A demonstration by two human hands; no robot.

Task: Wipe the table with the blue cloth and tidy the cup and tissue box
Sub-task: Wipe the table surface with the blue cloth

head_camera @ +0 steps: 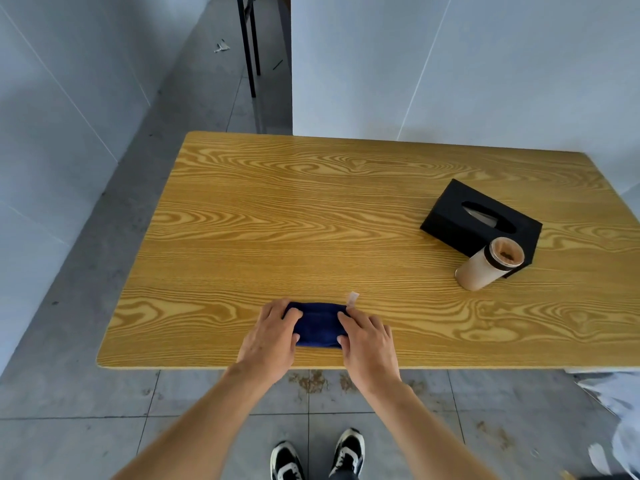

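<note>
The wooden table carried a strong yellow grain and stood on a grey tiled floor, with white wall panels behind it.

Near the table's front edge, left of centre, lay the blue cloth, a dark navy piece folded into a compact flat rectangle. A small pale tag stuck out from its far right corner.

The left hand rested on the left end of the cloth, palm down, fingers loosely curled and spread over the fabric, the thumb against the cloth's near edge. It pressed on the cloth rather than closing around it. The right hand mirrored it on the right end, fingers flattened and slightly apart on top of the fabric, thumb touching the near right corner. Neither hand was clenched; both lay mostly open on the cloth.

Further right, well apart from the cloth, stood the cup, a tan cylindrical one with a dark band under its rim, upright. Its top looked brownish; whether that was a lid or liquid I could not tell. Touching or just behind it sat the black tissue box, set at an angle to the table edge, with a pale tissue visible in its oval slot.
</note>
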